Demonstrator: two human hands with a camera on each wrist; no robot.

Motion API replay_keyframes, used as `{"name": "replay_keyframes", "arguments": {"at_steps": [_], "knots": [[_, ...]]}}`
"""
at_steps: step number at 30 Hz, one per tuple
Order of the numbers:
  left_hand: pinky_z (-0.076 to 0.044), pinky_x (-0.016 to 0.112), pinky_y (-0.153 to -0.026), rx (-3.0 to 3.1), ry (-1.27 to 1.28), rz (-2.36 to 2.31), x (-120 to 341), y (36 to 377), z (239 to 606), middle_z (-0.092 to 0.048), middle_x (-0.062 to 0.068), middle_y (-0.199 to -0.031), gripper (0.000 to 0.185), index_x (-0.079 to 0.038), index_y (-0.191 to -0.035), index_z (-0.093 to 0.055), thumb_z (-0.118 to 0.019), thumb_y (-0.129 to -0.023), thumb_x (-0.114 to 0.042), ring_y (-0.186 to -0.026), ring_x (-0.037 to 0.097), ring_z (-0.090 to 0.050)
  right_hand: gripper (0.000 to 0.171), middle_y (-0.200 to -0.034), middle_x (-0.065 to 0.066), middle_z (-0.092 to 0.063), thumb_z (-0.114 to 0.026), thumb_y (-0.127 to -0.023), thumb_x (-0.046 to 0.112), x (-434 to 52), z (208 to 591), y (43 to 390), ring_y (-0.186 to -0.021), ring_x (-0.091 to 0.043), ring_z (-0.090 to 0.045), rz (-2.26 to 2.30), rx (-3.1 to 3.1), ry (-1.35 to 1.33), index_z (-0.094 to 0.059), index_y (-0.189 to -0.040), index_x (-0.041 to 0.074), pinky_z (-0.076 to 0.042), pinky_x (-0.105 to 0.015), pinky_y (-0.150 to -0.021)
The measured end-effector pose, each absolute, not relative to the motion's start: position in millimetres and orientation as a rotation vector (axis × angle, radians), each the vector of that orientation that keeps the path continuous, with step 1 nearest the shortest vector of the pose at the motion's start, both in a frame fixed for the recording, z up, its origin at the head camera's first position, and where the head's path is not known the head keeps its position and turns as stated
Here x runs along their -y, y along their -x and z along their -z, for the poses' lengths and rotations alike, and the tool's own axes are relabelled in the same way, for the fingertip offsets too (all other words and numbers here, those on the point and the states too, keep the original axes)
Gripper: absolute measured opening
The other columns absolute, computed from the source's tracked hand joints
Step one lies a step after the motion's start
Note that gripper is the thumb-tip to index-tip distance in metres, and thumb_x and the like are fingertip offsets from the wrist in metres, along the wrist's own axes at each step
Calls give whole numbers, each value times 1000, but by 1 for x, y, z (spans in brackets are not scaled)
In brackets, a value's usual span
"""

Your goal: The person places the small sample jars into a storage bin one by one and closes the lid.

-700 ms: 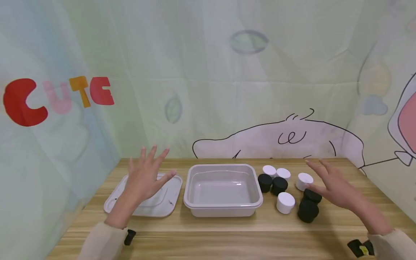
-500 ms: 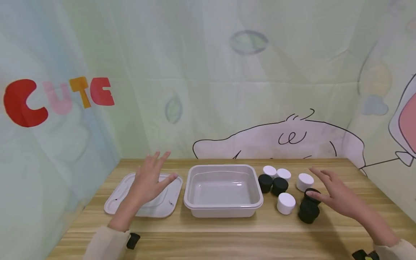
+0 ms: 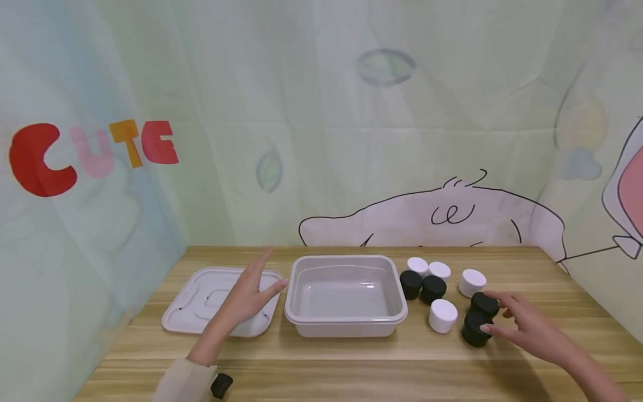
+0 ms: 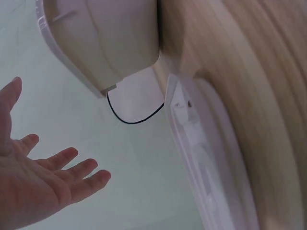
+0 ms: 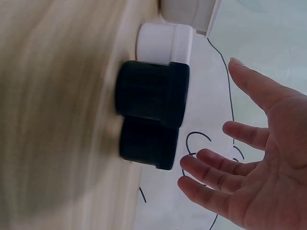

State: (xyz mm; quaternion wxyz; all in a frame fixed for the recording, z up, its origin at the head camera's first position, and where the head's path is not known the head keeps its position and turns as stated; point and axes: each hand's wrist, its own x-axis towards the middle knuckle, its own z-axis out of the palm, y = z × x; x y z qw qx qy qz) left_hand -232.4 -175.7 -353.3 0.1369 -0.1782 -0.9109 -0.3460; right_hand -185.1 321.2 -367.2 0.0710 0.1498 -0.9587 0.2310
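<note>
Right hand (image 3: 527, 329) is low over the wooden table (image 3: 351, 363), fingers spread and relaxed, holding nothing. Fingertips sit at the two black round plastic jars (image 3: 477, 321) nearest the front right; head view suggests thumb contact with the front one, but the right wrist view (image 5: 268, 158) shows the palm open with a gap to the jars (image 5: 151, 115), so contact can't be confirmed.

Left hand (image 3: 248, 298) is open too, fingers straight, hovering over the right end of the flat white plastic lid (image 3: 201, 298), just beside the left wall of the grey rectangular plastic tub (image 3: 346, 321). Left wrist view shows the palm (image 4: 33, 187) empty, with the lid (image 4: 201, 158) and the tub (image 4: 105, 43) close by.

Layout on table:
- tub in the middle, nothing visible inside, lid lying flat to its left
- jars in a loose cluster right of the tub
- two more black jars (image 3: 422, 285) touching, just beside the tub's right rim
- two white round jars (image 3: 428, 267) behind those
- one white jar (image 3: 471, 282) further right, behind the black pair at the right hand
- one white jar (image 3: 442, 315) in front, between the tub and that black pair

Beige sleeve cuff (image 3: 186, 382) visible on left arm.
</note>
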Motion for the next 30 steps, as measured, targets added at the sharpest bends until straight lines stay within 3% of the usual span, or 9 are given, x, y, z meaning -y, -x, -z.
{"name": "replay_keyframes", "arguments": {"at_steps": [5,9,13,19,30], "knots": [[-26,59,-98,2651,530,1155,167,233,361,-26,20,-145,74,-7,-144,-23,-63,-86,-29,-128,43,-28,57,-88,-6,-53,-73,-76,32,-321,375,186,-77,-15,-49,-676,2874,-494,-54,-116,-3,-41,-27,-60],[-34,58,-92,2696,496,1312,160,234,367,-27,22,-144,73,-9,-144,-24,-64,-85,-24,-120,47,-38,54,-83,-3,-53,-73,-76,31,-321,379,187,-72,-8,-49,-686,2895,-514,-55,-114,-3,-42,-26,-60],[-40,56,-87,2725,460,1401,154,234,372,-32,27,-139,71,-10,-143,-27,-66,-84,-22,-113,47,-45,53,-83,-4,-53,-72,-76,29,-319,381,188,-69,-3,-51,-728,2926,-527,-55,-114,-5,-43,-25,-59],[-49,43,-79,2740,448,1523,150,236,378,-39,30,-133,70,-9,-142,-29,-67,-83,-19,-105,40,-54,51,-83,-5,-54,-70,-78,30,-318,382,193,-65,-3,-50,-759,3002,-506,-56,-112,-6,-42,-23,-56],[-50,37,-76,2753,433,1730,150,234,376,-39,30,-132,59,-3,-138,-34,-61,-87,-15,-110,40,-50,50,-92,-16,-63,-72,-76,28,-315,383,194,-62,-3,-55,-819,3002,-473,-57,-109,-6,-43,-23,-55]]}}
